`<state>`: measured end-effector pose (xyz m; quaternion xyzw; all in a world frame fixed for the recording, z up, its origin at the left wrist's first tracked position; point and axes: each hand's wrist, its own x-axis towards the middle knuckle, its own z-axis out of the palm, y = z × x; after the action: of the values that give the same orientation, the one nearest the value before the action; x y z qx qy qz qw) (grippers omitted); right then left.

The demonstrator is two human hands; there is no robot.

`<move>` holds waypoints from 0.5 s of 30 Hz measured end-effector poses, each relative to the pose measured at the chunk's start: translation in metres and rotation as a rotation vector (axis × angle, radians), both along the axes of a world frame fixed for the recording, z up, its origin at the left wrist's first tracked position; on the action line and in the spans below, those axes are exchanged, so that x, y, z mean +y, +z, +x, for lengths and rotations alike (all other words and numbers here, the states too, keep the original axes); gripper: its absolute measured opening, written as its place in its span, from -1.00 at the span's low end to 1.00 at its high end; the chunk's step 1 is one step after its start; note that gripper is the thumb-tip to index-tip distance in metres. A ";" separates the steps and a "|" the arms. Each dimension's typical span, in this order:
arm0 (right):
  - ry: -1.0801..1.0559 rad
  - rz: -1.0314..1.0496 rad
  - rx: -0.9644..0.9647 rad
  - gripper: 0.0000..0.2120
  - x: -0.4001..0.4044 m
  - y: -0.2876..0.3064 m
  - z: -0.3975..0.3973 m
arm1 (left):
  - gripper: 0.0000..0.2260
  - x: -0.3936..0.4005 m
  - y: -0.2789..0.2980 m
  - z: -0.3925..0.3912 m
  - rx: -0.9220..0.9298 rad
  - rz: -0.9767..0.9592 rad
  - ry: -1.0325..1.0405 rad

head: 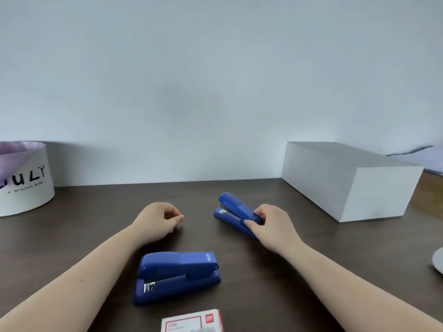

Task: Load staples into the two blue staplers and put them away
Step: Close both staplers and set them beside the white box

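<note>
Right hand (pixel 271 226) grips the rear end of the far blue stapler (pixel 236 215), thumb on the near side, fingers wrapped over the back; stapler sits on the dark table (pixel 96 212), nose pointing away-left, top arm slightly raised off the base. Left hand (pixel 158 220) is loosely curled, fingertips pinched together, resting on the table well apart from both staplers; can't tell if anything small is held in the pinch. Near blue stapler (pixel 177 275) lies closed in front of the person, between the forearms, untouched. Staple box (pixel 191 322) sits at the bottom edge, just beside the near stapler. White box (pixel 347 180) at the right rear, white round container (pixel 24 185) at far left.

Step in hand looks like opening the far stapler to load it. To do it well: keep the right hand pinning the base at the rear, bring the left hand over to lift the top cover by the nose so the hinge swings fully open and the magazine channel is exposed. Don't squeeze the arm down, that would fire it. Staple strip should go in legs down
</note>
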<state>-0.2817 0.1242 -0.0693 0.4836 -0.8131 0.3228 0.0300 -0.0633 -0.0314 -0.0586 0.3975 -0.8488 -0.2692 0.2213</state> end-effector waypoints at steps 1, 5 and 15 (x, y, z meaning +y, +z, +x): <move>-0.026 -0.005 -0.009 -0.79 -0.004 -0.001 -0.007 | -0.89 -0.005 -0.001 -0.007 0.003 -0.004 -0.011; -0.142 -0.012 -0.027 -0.77 -0.026 0.000 -0.046 | -0.87 -0.026 -0.003 -0.029 0.007 -0.025 -0.043; -0.373 0.028 -0.030 -0.78 -0.075 0.006 -0.117 | -0.87 -0.056 -0.006 -0.080 -0.042 -0.090 -0.143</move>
<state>-0.3988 0.0492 -0.0635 0.3200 -0.8934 0.3073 0.0705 -0.1432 -0.0872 -0.0648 0.3311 -0.8908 -0.2375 0.2013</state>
